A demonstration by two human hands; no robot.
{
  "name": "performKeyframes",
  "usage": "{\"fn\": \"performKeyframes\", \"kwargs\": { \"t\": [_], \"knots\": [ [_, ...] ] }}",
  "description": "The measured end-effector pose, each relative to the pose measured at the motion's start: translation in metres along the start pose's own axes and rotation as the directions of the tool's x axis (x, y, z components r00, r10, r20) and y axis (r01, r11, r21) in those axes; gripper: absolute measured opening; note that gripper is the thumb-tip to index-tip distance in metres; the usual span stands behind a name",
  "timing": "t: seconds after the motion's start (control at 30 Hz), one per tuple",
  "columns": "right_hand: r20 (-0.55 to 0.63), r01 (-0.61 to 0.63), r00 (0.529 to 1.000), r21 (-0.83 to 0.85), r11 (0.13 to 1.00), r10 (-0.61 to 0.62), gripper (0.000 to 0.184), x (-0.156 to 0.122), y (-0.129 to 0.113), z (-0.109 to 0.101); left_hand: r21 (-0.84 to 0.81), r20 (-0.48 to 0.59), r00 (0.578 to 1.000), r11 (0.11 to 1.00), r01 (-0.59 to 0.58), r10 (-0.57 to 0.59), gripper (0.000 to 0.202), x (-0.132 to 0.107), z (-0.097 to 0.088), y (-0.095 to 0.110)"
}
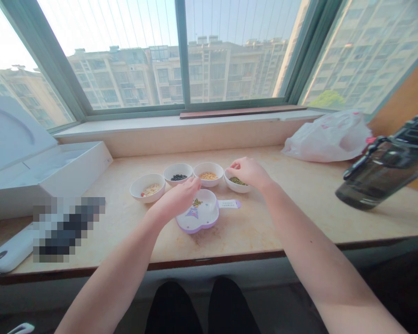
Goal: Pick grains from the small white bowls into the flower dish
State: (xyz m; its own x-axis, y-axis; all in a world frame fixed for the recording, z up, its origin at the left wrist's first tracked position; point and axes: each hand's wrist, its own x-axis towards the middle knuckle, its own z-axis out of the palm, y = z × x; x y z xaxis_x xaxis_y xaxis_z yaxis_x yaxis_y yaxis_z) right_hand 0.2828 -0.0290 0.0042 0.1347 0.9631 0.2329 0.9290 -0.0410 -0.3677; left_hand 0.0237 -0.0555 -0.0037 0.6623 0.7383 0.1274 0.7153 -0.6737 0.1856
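Observation:
Several small white bowls stand in a row on the stone sill: one with pale bits, one with black beans, one with yellow grains and one with green beans. In front of them lies a purple-rimmed divided plate holding a few mixed grains. My left hand hovers over the plate's left side, fingers pinched together; what they hold is too small to name. My right hand reaches into the green-bean bowl with fingers curled in a pinch.
A white box with its lid up sits at the left, a white device near the front edge. A white plastic bag and a dark bottle lie at the right. The window is behind.

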Motion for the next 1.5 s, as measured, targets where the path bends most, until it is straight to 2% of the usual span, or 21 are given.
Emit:
{"fn": "performKeyframes", "kwargs": {
  "t": [0.07,0.1,0.13,0.2,0.27,0.33,0.43,0.57,0.67,0.73,0.83,0.93,1.1,1.17,1.2,1.27,1.33,1.37,1.43,1.5],
  "knots": [
    [-0.026,0.023,0.999,0.009,1.000,-0.023,0.023,0.000,0.000,0.001,-0.295,-0.102,0.993,0.955,0.029,-0.061,0.011,0.001,-0.007,0.000],
    [-0.038,0.034,0.999,0.014,0.999,-0.033,0.023,0.000,0.000,0.002,-0.462,-0.120,0.988,0.887,0.029,-0.094,0.011,0.001,-0.011,0.001],
    [-0.052,0.043,0.998,0.021,0.999,-0.042,0.023,0.000,0.000,0.002,-0.623,-0.119,0.986,0.782,0.014,-0.112,0.011,0.001,-0.014,0.002],
    [-0.083,0.063,0.995,0.049,0.997,-0.058,0.022,0.001,-0.002,0.003,-0.871,-0.100,0.989,0.490,-0.035,-0.107,0.016,0.001,-0.020,0.006],
    [-0.130,0.111,0.987,0.116,0.987,-0.095,0.020,0.000,-0.006,0.003,-0.978,-0.086,0.991,0.199,-0.065,-0.099,0.027,0.002,-0.024,0.008],
    [-0.181,0.205,0.970,0.242,0.948,-0.164,0.019,-0.004,-0.013,0.003,-0.998,-0.069,0.990,0.005,-0.068,-0.120,0.034,0.002,-0.026,0.009],
    [-0.189,0.354,0.935,0.500,0.790,-0.300,0.024,-0.016,-0.027,0.006,-0.990,-0.025,0.988,-0.134,-0.045,-0.150,0.034,0.005,-0.022,0.007],
    [-0.057,0.321,0.901,0.757,0.570,-0.430,0.033,-0.031,-0.044,0.015,-0.984,0.022,0.987,-0.177,-0.007,-0.162,0.031,0.009,-0.012,0.005],
    [-0.045,0.292,0.886,0.826,0.482,-0.461,0.033,-0.037,-0.052,0.021,-0.985,0.034,0.988,-0.174,0.008,-0.148,0.030,0.011,-0.008,0.005],
    [-0.073,0.309,0.885,0.831,0.463,-0.459,0.031,-0.037,-0.054,0.023,-0.984,0.033,0.991,-0.177,0.010,-0.130,0.031,0.011,-0.007,0.005],
    [-0.109,0.346,0.888,0.798,0.493,-0.446,0.029,-0.037,-0.053,0.024,-0.983,0.037,0.991,-0.183,0.014,-0.128,0.034,0.011,-0.006,0.007],
    [-0.140,0.381,0.890,0.751,0.539,-0.434,0.026,-0.036,-0.050,0.028,-0.986,0.044,0.983,-0.165,0.014,-0.180,0.034,0.012,-0.005,0.008],
    [-0.173,0.431,0.879,0.686,0.586,-0.445,0.022,-0.034,-0.047,0.034,-0.999,0.031,0.963,-0.042,0.021,-0.266,0.030,0.013,-0.002,0.007],
    [-0.179,0.447,0.874,0.662,0.602,-0.453,0.019,-0.034,-0.047,0.033,-0.998,0.003,0.958,0.062,0.021,-0.286,0.026,0.014,-0.002,0.005],
    [-0.178,0.450,0.873,0.652,0.611,-0.454,0.018,-0.034,-0.047,0.033,-0.988,-0.027,0.953,0.153,0.020,-0.302,0.023,0.014,-0.002,0.003],
    [-0.173,0.446,0.878,0.635,0.631,-0.446,0.017,-0.034,-0.047,0.031,-0.909,-0.115,0.938,0.416,0.034,-0.327,0.015,0.013,-0.004,0.000],
    [-0.172,0.440,0.884,0.621,0.648,-0.435,0.016,-0.034,-0.047,0.029,-0.718,-0.199,0.933,0.693,0.069,-0.299,0.005,0.010,-0.005,-0.002],
    [-0.174,0.441,0.884,0.614,0.654,-0.433,0.016,-0.034,-0.047,0.029,-0.605,-0.212,0.941,0.791,0.087,-0.265,0.005,0.008,-0.005,-0.004],
    [-0.179,0.450,0.882,0.600,0.662,-0.437,0.015,-0.033,-0.046,0.028,-0.419,-0.190,0.963,0.903,0.098,-0.192,0.014,0.004,-0.005,-0.006],
    [-0.182,0.459,0.877,0.588,0.666,-0.444,0.015,-0.033,-0.046,0.028,-0.329,-0.154,0.979,0.941,0.074,-0.131,0.019,0.001,-0.001,-0.008]
  ]
}}
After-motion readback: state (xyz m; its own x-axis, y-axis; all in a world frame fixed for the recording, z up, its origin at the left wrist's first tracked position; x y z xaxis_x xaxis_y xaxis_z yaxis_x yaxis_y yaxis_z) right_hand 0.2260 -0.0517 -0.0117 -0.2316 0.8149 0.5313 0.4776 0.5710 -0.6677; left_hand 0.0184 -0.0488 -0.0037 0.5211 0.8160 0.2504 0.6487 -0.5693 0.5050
